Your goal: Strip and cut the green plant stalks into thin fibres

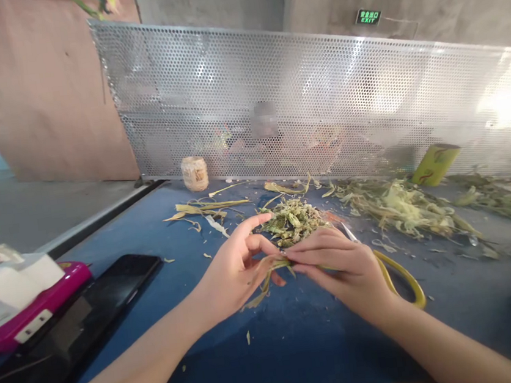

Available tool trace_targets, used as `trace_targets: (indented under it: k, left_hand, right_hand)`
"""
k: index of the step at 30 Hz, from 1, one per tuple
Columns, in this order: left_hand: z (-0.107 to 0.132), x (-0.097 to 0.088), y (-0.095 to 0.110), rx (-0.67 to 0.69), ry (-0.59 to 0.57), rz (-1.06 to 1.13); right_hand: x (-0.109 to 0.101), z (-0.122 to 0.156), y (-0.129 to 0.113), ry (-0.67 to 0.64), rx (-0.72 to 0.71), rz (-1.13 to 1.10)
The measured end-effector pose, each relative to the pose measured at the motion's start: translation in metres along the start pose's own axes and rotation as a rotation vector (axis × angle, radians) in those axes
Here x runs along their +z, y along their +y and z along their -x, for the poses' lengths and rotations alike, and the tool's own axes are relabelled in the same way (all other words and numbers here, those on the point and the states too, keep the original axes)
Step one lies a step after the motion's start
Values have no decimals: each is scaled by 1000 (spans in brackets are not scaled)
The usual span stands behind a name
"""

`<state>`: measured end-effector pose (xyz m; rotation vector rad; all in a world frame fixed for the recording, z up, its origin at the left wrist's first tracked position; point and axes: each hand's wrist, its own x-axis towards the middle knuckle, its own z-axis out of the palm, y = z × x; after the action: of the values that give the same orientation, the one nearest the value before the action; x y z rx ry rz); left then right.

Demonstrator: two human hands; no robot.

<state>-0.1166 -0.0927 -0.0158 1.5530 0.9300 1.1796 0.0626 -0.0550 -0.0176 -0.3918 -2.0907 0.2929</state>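
Note:
Above the blue table (pixel 239 371), my left hand (pixel 232 271) pinches a dried yellow-green leaf strip (pixel 280 263), its index finger raised off it. The strip's loose end hangs below that hand. My right hand (pixel 344 261) closes its fingertips on the same strip, close to the left hand's fingers. Just beyond both hands lies a small heap of curled dried plant pieces (pixel 295 219). Scissors with yellow handles (pixel 417 290) rest beside my right hand, which partly hides them.
Loose dried husks (pixel 213 205) lie farther back, near a twine-wrapped jar (pixel 195 174). A larger fibre pile (pixel 400 206) and a yellow-green box (pixel 435 163) are at right. A black phone (pixel 126 274) and a magenta power strip (pixel 74 275) occupy the left. A perforated metal panel (pixel 224 78) borders the back.

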Motion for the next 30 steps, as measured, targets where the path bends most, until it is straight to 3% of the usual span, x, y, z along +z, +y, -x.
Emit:
trace_targets:
  k: [3,7,11,16,19,23,30]
  left_hand:
    - [1,4,2,-13,-4,11]
    - [1,6,5,-33,3,-25]
    - [1,5,4,-28,-4,-114]
    - [1,5,1,36,16,-277]
    - [3,4,6,43,35,-356]
    - [5,3,13,27,-25,-392]
    - [7,1,16,53,-21,-384]
  right_hand:
    - [1,-1,-1,42,12,-59]
    - [0,-1,-2,42,144,-127]
    - [-1,-1,-2,-16,301,-188]
    - [-2,-2,0,-83,302,-223]
    - [-2,-3,1,-95,389,-217]
    - [-2,-3,4,-137,524,-276]
    - [-3,-3,8,-213,582,-445]
